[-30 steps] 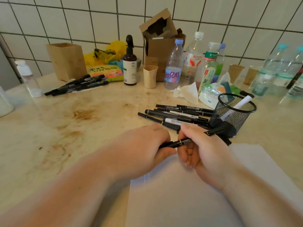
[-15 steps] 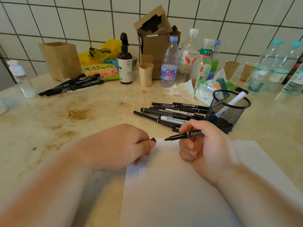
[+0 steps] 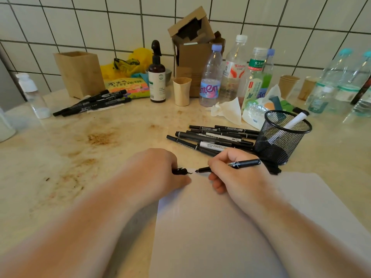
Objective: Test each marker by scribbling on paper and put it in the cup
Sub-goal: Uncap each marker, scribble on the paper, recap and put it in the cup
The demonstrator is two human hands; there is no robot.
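The right hand grips a black marker at mid-barrel, tip at the far edge of the paper. The left hand pinches its cap. The marker looks light, stiff and smooth, so a hold near the tip seems best.

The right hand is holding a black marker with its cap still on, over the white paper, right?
Not quite. The head view shows the marker in the right hand uncapped, its tip bare over the white paper. The left hand holds the cap.
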